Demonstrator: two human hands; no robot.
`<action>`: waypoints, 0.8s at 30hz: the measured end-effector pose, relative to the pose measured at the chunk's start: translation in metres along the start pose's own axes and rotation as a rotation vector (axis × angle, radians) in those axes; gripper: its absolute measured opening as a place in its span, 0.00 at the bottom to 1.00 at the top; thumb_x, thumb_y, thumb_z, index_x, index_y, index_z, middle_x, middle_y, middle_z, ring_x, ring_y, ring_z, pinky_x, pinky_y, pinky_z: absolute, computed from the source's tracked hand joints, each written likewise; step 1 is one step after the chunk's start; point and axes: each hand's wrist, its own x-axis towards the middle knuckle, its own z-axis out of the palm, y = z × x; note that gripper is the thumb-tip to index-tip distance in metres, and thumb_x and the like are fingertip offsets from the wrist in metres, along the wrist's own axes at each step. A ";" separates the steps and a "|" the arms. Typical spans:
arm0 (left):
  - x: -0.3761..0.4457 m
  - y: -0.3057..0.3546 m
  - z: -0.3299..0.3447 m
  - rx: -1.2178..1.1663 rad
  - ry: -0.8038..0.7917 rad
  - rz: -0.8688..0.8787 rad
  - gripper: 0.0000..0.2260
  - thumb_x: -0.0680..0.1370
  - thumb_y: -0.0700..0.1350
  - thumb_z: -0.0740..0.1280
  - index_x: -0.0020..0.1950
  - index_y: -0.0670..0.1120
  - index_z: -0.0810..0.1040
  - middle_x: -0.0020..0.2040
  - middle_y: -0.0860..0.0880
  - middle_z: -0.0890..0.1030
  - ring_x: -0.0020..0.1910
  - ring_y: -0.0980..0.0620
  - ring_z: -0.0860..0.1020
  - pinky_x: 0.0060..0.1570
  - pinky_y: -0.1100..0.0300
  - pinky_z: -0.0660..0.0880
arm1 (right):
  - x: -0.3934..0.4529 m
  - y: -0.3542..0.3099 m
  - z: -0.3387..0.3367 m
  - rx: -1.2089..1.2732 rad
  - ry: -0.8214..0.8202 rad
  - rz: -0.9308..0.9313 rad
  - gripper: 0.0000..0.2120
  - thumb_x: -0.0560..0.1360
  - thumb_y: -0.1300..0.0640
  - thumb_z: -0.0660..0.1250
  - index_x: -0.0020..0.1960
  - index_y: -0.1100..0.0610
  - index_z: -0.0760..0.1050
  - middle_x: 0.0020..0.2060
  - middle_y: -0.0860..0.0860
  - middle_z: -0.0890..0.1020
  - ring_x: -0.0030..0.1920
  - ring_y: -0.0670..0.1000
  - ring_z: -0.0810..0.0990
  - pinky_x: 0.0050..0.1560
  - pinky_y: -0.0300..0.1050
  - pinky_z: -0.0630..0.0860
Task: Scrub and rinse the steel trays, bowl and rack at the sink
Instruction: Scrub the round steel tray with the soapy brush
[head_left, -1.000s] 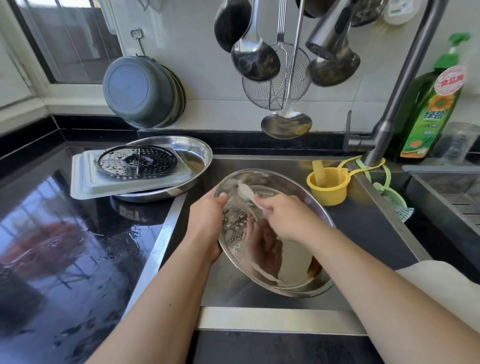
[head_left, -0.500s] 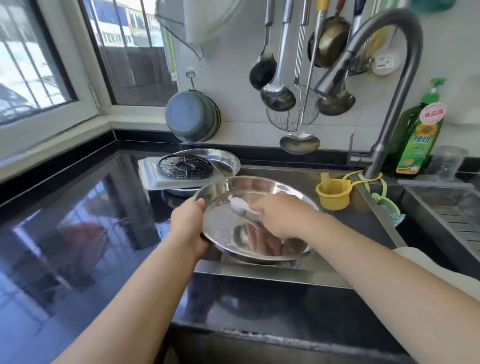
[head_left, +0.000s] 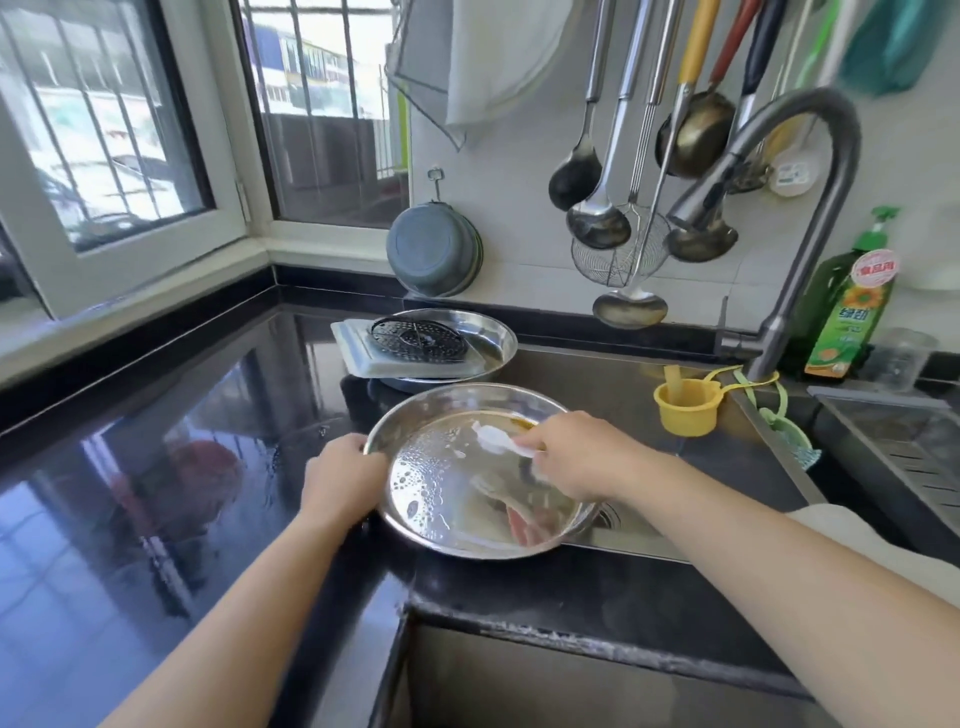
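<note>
Single head view, above and close before sink (head_left: 649, 384), facing forward-down toward wall and window behind sink.

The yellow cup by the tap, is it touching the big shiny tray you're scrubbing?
Apart. The head view shows the yellow cup standing right of the tray, with a dark stretch of sink plainly between them.

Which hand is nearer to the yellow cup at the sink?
Right. The right hand is over the tray, left of the yellow cup; the left hand grips the tray's far left rim.
</note>
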 end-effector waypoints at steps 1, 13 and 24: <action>-0.001 -0.004 -0.001 -0.014 -0.012 0.034 0.13 0.66 0.49 0.62 0.45 0.52 0.84 0.44 0.53 0.85 0.52 0.44 0.82 0.53 0.50 0.77 | 0.004 -0.001 0.002 -0.003 -0.005 -0.001 0.24 0.83 0.58 0.57 0.73 0.37 0.71 0.73 0.51 0.73 0.55 0.55 0.78 0.47 0.43 0.69; -0.002 -0.019 0.005 -0.131 0.058 0.139 0.10 0.76 0.47 0.65 0.50 0.58 0.84 0.37 0.56 0.83 0.44 0.53 0.80 0.40 0.58 0.72 | 0.062 -0.046 0.019 -0.165 0.044 -0.006 0.21 0.80 0.58 0.58 0.70 0.45 0.74 0.61 0.54 0.81 0.54 0.58 0.79 0.48 0.49 0.78; 0.003 -0.021 0.008 -0.146 0.083 0.142 0.09 0.75 0.47 0.67 0.46 0.61 0.83 0.40 0.60 0.84 0.47 0.53 0.81 0.49 0.54 0.77 | 0.066 -0.066 0.026 -0.260 0.048 -0.091 0.17 0.80 0.54 0.59 0.66 0.48 0.78 0.55 0.54 0.81 0.44 0.55 0.77 0.38 0.46 0.74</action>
